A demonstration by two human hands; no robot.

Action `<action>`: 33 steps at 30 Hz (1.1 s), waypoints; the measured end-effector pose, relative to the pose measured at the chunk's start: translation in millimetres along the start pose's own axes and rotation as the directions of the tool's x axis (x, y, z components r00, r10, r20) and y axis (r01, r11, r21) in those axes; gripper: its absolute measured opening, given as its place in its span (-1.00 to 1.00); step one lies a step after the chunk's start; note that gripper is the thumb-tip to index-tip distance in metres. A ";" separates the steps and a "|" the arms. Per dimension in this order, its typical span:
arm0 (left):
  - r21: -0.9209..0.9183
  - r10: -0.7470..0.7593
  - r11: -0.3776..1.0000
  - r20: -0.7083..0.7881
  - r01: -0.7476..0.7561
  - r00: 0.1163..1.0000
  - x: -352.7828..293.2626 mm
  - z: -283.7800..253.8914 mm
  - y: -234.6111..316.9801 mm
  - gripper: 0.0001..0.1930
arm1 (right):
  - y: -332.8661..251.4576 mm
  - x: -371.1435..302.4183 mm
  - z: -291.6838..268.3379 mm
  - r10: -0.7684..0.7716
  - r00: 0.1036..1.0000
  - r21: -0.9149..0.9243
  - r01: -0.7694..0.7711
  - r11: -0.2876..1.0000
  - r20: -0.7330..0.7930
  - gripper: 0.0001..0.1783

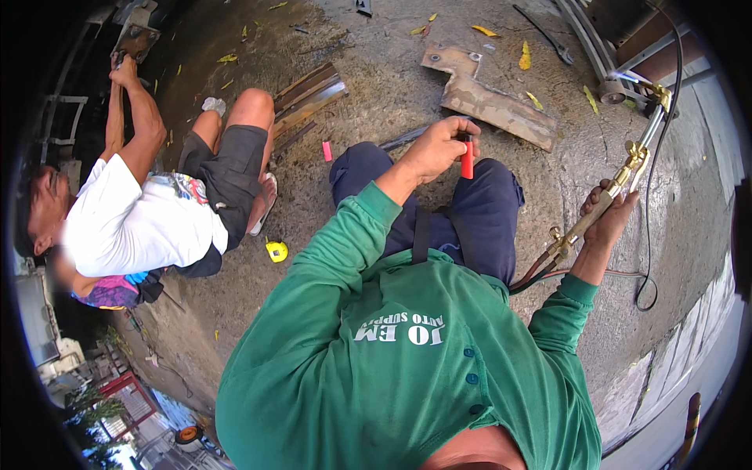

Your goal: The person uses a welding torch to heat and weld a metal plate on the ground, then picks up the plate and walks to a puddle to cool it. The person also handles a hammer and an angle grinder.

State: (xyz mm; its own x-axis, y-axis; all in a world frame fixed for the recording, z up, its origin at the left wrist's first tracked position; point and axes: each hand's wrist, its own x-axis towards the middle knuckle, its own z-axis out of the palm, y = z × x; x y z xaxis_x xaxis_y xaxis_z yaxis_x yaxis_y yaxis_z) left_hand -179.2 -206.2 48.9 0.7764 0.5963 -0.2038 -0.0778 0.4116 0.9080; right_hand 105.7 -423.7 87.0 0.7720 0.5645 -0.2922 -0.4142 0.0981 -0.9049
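Torch (616, 189) in right hand (611, 222), long axis up-right, nozzle (640, 81) leftward, and red lighter (468, 163) in left hand (439, 150)

Outdoor metalworking yard: gas torch (636, 157), metal plate (495, 108), leaf-strewn concrete (548, 184).

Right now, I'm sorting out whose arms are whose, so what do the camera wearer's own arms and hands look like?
The left sleeve and right sleeve are long, loose and plain green, each ending in a snug, matching green cuff. The left hand and right hand are bare, with no gloves visible.
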 end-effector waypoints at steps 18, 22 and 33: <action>-0.185 -0.217 0.976 -0.841 0.113 0.495 -380.9 -35.5 -143.8 -0.77 | 26.3 52.0 -23.8 0.098 0.994 -0.015 -0.097 0.995 0.057 -0.14; 0.198 0.057 0.955 -0.852 0.219 0.521 -337.6 -39.8 -157.4 -0.78 | 23.0 49.6 -19.3 0.051 0.996 0.014 -0.052 0.999 0.075 -0.21; 0.565 0.394 0.812 -0.716 0.147 0.577 -268.2 -72.5 -162.8 -0.76 | 17.1 50.1 -18.8 0.104 0.991 0.002 -0.104 0.995 0.085 -0.18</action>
State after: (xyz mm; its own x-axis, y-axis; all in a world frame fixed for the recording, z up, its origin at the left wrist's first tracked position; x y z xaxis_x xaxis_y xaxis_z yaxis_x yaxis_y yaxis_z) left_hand -420.1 -383.2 -70.8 -0.0304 0.9993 -0.0217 0.4045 0.0322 0.9140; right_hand 146.3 -409.1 51.2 0.6809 0.6396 -0.3569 -0.4937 0.0408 -0.8687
